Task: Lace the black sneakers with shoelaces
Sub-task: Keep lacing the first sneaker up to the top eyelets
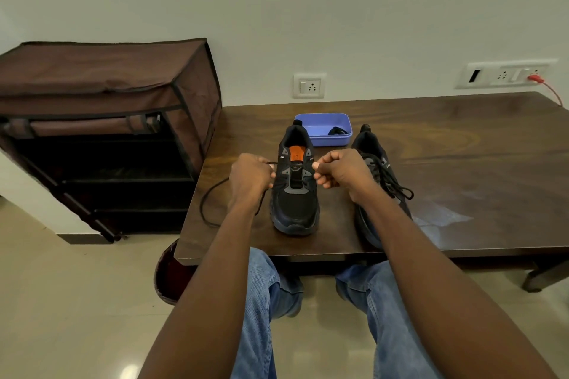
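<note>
- Jeans-clad knees (261,301) fill the bottom centre of the frame, tucked under the near edge of the counter (462,194).
- Left hand (251,177) is curled round a black shoelace (212,194), whose slack loops out toward the left edge of the counter.
- Right hand (340,174) is curled too, pinching at the other side of the eyelets; whether it holds the lace's end I cannot tell.
- Between the hands stands the unlaced sneaker (294,194), toe toward the camera, long axis running up the frame; both hands flank it about equally.
- A second sneaker (378,175), already laced, stands right of centre.
- Behind, a blue tray (323,129) holds something dark.
- Likely next: pull both ends even across the lowest eyelets.
</note>
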Demonstrator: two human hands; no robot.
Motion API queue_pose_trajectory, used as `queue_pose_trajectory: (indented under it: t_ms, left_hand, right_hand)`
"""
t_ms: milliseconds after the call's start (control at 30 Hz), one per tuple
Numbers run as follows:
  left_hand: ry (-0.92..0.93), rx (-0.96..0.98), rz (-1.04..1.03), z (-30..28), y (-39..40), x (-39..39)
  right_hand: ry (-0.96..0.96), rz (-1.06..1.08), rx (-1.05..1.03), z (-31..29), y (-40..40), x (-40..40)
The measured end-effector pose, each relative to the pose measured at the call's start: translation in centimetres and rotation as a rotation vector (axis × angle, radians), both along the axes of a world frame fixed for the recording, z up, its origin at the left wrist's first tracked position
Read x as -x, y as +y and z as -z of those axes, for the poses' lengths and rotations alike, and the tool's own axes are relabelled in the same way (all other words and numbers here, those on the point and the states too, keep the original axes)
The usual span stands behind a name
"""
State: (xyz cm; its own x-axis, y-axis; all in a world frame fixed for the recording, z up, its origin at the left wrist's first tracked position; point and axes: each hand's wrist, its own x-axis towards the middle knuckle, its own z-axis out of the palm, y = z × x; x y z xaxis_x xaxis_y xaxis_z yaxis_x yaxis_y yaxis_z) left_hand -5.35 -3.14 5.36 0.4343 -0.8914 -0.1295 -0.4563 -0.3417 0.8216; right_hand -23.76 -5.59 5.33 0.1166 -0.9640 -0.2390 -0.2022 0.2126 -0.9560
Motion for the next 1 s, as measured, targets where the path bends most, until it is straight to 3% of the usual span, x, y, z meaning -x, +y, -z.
queue_pose_trajectory:
  t_ms: [67, 100, 233, 600, 733, 867, 1000]
  left_hand:
    - [-0.146, -0.031, 0.042, 0.5, 0.0, 0.2]
    - [-0.132, -0.033, 0.091, 0.6, -0.1, 0.5]
    - [0.18, 0.051, 0.315, 0.3, -0.7, 1.4]
    - [0.278, 0.106, 0.391, 2.5, -0.8, 1.8]
    - [0.159, 0.175, 0.319, 3.4, -1.6, 2.3]
    - [-0.257, 0.191, 0.203, 4.8, -3.4, 2.3]
    - [-0.415, 0.082, 0.245, 5.4, -3.9, 2.4]
  right_hand:
    - [0.136, 0.028, 0.038, 0.4, -0.2, -0.3]
    - [0.136, 0.027, 0.031, 0.5, -0.4, -0.4]
    - [0.066, -0.033, -0.005, 0.4, -0.6, -0.8]
    - [-0.003, 0.015, -0.042, 1.5, -1.4, -1.2]
    - [-0.004, 0.025, -0.076, 2.1, -2.0, -1.4]
    - [0.105, 0.095, -0.084, 3.1, -2.9, -1.5]
    - [0.227, 0.149, -0.092, 4.3, -3.9, -1.2]
